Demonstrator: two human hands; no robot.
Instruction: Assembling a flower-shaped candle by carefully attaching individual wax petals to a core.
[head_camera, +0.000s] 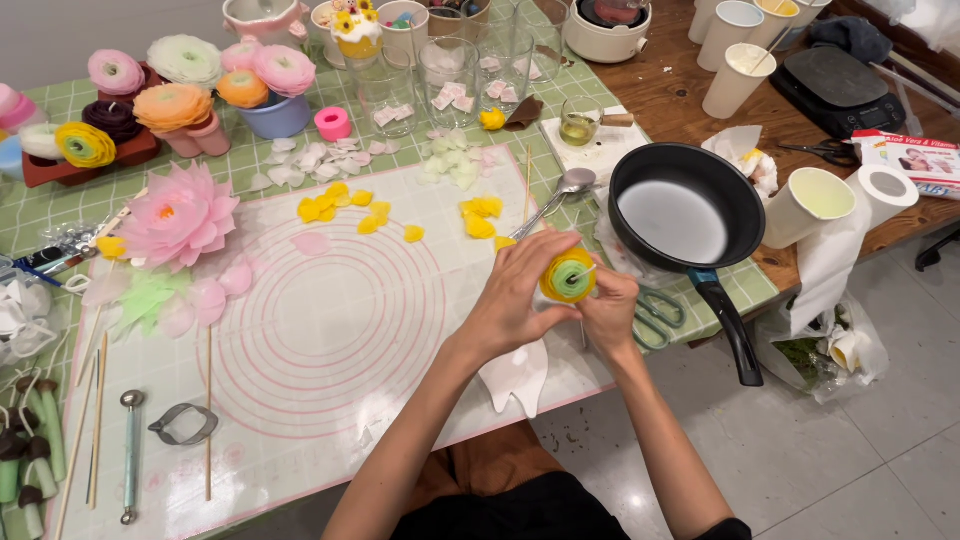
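Head camera looks down on both hands meeting over the right part of a white silicone mat (330, 330) printed with pink concentric circles. The left hand (515, 290) and the right hand (608, 312) together hold a small wax flower (568, 277): a round, layered bloom with a pale green centre, wrapped by yellow petals and an orange outer ring. It sits upright between the two hands, above the mat's right edge and just left of a black frying pan (688, 210). The left hand's fingers (540, 248) curl closed over the flower's top and near side; the right hand's fingers close on its lower right side, thumb pressed at the rim.

Loose yellow petals (345, 205) lie scattered on the mat beyond the hands, with white petals (300, 160) farther back. A metal spoon (565, 190) rests near the pan, whose bottom holds a pale, milky layer. Green-handled scissors (660, 315) lie under the pan's handle, just right of the right hand. On the left of the bench (60, 200) sits a large pink lotus-like flower (180, 215), and behind it a cluster of finished flowers in pink, orange, white and yellow (170, 90). Clear glasses (448, 65) stand at the back, paper cups (740, 50) at the far right.
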